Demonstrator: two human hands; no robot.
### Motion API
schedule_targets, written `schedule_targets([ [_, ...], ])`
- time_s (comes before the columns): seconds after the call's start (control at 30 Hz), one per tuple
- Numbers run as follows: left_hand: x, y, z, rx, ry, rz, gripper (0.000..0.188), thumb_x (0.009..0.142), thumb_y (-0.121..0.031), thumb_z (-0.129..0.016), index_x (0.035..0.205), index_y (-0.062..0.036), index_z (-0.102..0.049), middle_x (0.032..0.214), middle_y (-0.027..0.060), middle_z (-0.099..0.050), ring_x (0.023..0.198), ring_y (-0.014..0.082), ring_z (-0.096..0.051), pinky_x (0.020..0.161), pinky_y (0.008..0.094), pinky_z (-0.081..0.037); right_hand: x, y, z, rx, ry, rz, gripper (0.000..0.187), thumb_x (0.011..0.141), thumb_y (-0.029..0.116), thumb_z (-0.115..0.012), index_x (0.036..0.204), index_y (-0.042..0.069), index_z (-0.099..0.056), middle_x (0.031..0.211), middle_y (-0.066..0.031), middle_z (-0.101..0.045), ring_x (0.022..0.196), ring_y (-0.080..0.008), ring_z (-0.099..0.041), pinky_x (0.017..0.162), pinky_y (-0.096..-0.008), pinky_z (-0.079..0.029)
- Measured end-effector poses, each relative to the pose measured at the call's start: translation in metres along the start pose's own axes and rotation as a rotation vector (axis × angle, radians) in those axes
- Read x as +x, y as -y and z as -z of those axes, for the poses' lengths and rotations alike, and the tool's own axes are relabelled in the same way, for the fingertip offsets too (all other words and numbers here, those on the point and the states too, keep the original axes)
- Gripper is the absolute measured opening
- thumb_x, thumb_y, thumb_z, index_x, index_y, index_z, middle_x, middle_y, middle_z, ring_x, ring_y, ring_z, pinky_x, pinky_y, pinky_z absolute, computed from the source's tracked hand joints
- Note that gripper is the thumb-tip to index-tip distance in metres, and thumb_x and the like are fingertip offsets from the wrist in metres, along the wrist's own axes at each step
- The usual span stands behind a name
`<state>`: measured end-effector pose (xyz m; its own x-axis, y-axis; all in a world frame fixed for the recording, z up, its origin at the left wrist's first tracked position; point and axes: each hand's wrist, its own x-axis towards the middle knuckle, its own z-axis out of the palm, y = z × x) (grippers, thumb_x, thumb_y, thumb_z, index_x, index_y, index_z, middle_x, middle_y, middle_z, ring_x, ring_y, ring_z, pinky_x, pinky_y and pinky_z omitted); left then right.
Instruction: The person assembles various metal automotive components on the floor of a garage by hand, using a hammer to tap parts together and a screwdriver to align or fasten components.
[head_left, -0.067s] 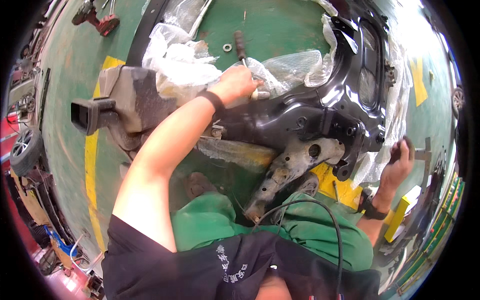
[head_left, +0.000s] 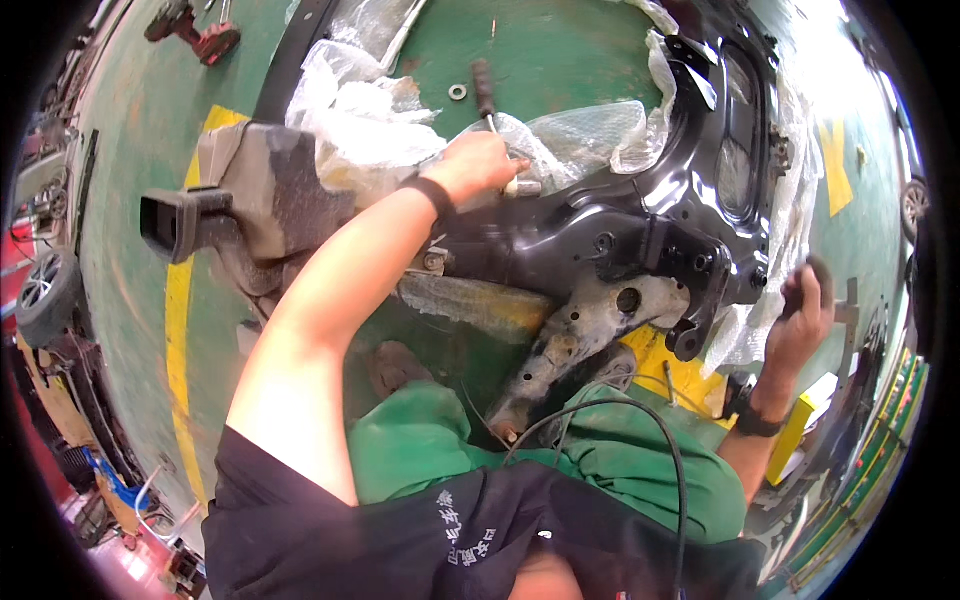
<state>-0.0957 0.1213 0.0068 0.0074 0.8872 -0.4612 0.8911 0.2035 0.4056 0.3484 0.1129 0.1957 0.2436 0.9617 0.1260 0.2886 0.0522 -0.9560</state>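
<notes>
Centrally, a black metal frame (head_left: 520, 240) is lying amid plastic wrap (head_left: 590, 135) over a green floor (head_left: 555, 60). The left hand (head_left: 478, 165) is resting at the frame's far edge, fingers partly curled by the shaft of a dark-handled tool (head_left: 483, 85); whether they are gripping it, you cannot tell. A metal cylinder (head_left: 522, 187) is sitting just beside them. Well apart, the right hand (head_left: 805, 308) is holding a dark object (head_left: 820, 270) in bent fingers. A washer (head_left: 457, 92) is lying near the tool's handle
</notes>
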Motion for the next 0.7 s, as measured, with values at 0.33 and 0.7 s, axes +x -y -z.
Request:
schedule_targets([
  [0.33,0.02,0.003,-0.015,-0.312,-0.089,0.376,0.041,0.077,-0.034,-0.068,0.104,-0.0046,-0.076,0.111,0.0187,-0.073,0.109,0.0337,-0.069,0.092,0.0405,-0.054,-0.034,0.106,-0.226,-0.92,1.344,0.481,0.029,0.09,0.024,-0.065,0.107,0.0,-0.064,0.093,-0.0249,-0.068,0.092,-0.0446,-0.065,0.082,-0.0496,-0.052],
  [0.7,-0.014,-0.039,-0.032,-0.358,-0.362,0.058,0.028,0.083,-0.026,-0.065,0.097,-0.0025,-0.071,0.095,0.0227,-0.072,0.094,0.0409,-0.07,0.086,0.0498,-0.054,-0.019,-0.005,-0.266,-0.919,1.129,0.225,0.044,0.086,0.027,-0.064,0.112,-0.008,-0.064,0.103,-0.0301,-0.069,0.101,-0.0437,-0.067,0.09,-0.0468,-0.052],
])
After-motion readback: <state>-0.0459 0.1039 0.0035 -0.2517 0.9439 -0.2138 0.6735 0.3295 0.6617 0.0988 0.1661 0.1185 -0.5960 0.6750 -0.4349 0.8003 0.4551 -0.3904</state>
